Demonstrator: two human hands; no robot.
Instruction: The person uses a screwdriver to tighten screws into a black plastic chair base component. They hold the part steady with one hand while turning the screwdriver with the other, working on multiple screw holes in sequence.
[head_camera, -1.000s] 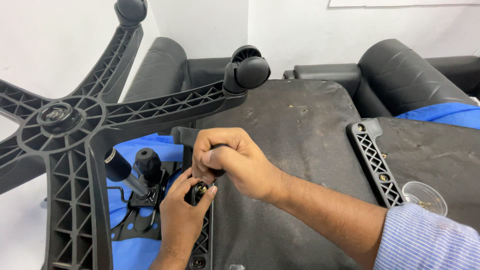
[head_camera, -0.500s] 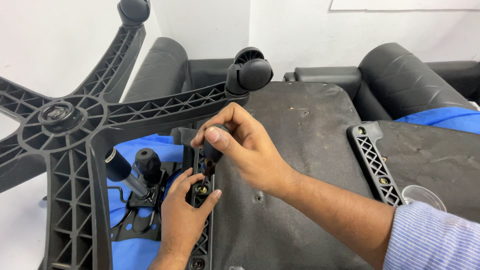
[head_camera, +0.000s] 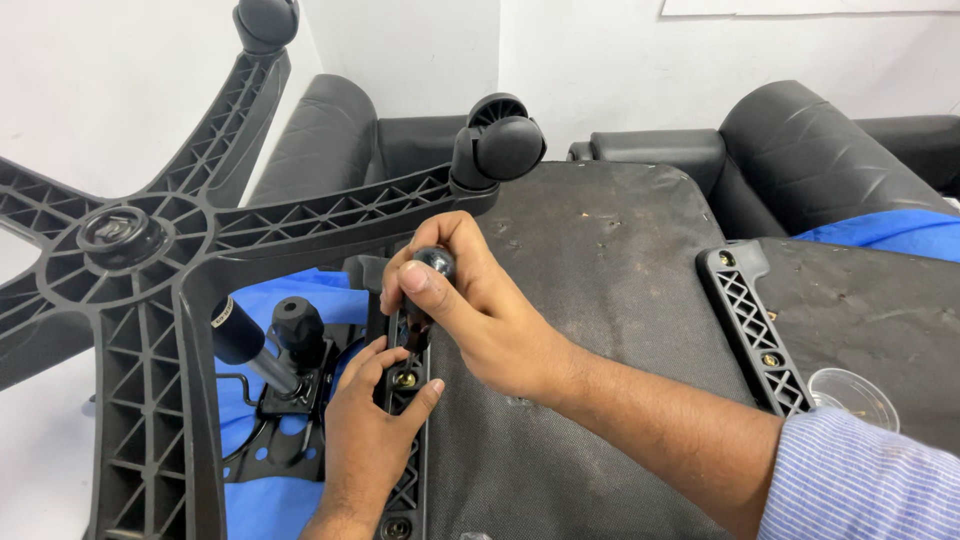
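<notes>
My right hand (head_camera: 490, 315) grips a screwdriver (head_camera: 430, 268) with a dark handle and rounded end. It stands nearly upright over a brass screw (head_camera: 405, 380). The screw sits in a black ribbed plastic bracket (head_camera: 405, 490) along the left edge of an upturned seat pan (head_camera: 590, 300) covered in dark grey fabric. My left hand (head_camera: 365, 440) comes from below. Its thumb and fingers pinch the bracket on both sides of the screw. The screwdriver's shaft is mostly hidden behind my right fingers.
A black five-arm chair base (head_camera: 150, 250) with casters (head_camera: 505, 145) leans at the left. Below it lie a tilt mechanism with knobs (head_camera: 290, 330) and blue plastic wrap (head_camera: 260, 500). A second seat pan with a bracket (head_camera: 750, 330), a clear plastic cup (head_camera: 855, 395) and black armrests (head_camera: 800, 135) are at the right.
My right hand has lifted from low over the screw and shifted its grip, so the screwdriver's handle end now shows above my thumb. My left hand stays on the bracket.
</notes>
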